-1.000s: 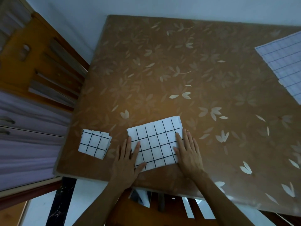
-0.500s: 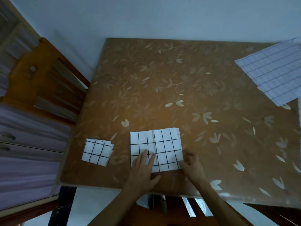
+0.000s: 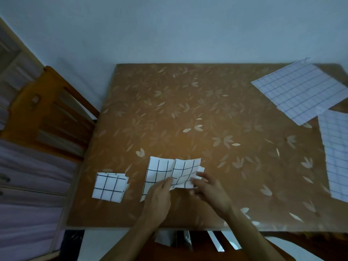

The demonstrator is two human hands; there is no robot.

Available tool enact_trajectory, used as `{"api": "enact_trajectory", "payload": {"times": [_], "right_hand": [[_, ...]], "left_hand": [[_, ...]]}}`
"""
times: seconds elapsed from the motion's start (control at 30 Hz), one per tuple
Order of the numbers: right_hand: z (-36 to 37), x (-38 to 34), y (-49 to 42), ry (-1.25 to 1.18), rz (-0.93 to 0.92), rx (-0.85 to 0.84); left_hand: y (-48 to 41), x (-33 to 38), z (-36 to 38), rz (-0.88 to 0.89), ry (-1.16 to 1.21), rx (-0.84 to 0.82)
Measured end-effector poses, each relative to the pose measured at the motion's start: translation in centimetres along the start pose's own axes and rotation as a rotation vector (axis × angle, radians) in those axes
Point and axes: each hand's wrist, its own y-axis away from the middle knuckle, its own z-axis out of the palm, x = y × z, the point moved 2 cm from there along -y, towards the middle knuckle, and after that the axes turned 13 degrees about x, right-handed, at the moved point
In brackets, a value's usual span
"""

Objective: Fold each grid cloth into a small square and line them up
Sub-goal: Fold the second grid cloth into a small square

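Observation:
A half-folded white cloth with a black grid (image 3: 165, 171) lies near the table's front edge. My right hand (image 3: 211, 191) pinches its right end, which is lifted and curled off the table. Over the cloth's lower middle rests my left hand (image 3: 160, 196), fingertips pressing it down. A small folded grid square (image 3: 110, 186) sits to the left, apart from both hands. Two unfolded cloths with a fine blue grid lie at the right: one at the back corner (image 3: 299, 91), one along the right edge (image 3: 336, 153).
The brown table with a leaf pattern (image 3: 188, 113) stands against a pale wall. A wooden chair (image 3: 49, 117) is at the left, beside drawers. Shiny strips show below the table's front edge (image 3: 216, 242).
The right hand has gone from pressing flat to pinching the cloth's right end and lifting it. The left hand slid toward the cloth's middle. The camera tilted up, showing both blue-grid cloths.

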Motion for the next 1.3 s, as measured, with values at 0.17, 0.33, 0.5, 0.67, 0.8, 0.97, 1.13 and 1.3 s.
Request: {"api": "enact_trajectory", "payload": {"times": [0.17,0.33,0.5,0.67,0.8,0.97,1.13,1.3], "right_hand": [[-2.8,-2.5,0.2,-0.003,-0.183,0.216],[-5.4,-3.7,-0.2,0.265,-0.26,0.169],[-5.6,-6.7,1.0,0.225,-0.278,-0.121],[-5.6,-7.9,0.9,0.037,-0.192,-0.273],[-6.0,-7.4,0.3,-0.03,-0.19,-0.226],[-6.3,-6.7,0.2,0.003,-0.221,-0.233],[-6.4,-6.2,-0.1,0.08,-0.342,-0.191],[-6.1,-6.4,-0.1,0.23,-0.393,-0.151]], "left_hand": [[-3.2,0.9,-3.9,-0.117,0.33,0.015],[-5.4,2.3,-8.0,-0.288,0.614,-0.271],[-6.0,3.0,-9.9,-0.543,1.046,-0.494],[-6.3,3.4,-10.6,-0.588,1.13,-0.526],[-6.0,2.3,-10.9,-0.427,0.959,-0.559],[-5.7,1.7,-11.0,-0.476,0.926,-0.464],[-5.5,1.1,-10.2,-0.6,1.043,-0.405],[-5.3,0.2,-9.6,-0.648,1.064,-0.337]]}}
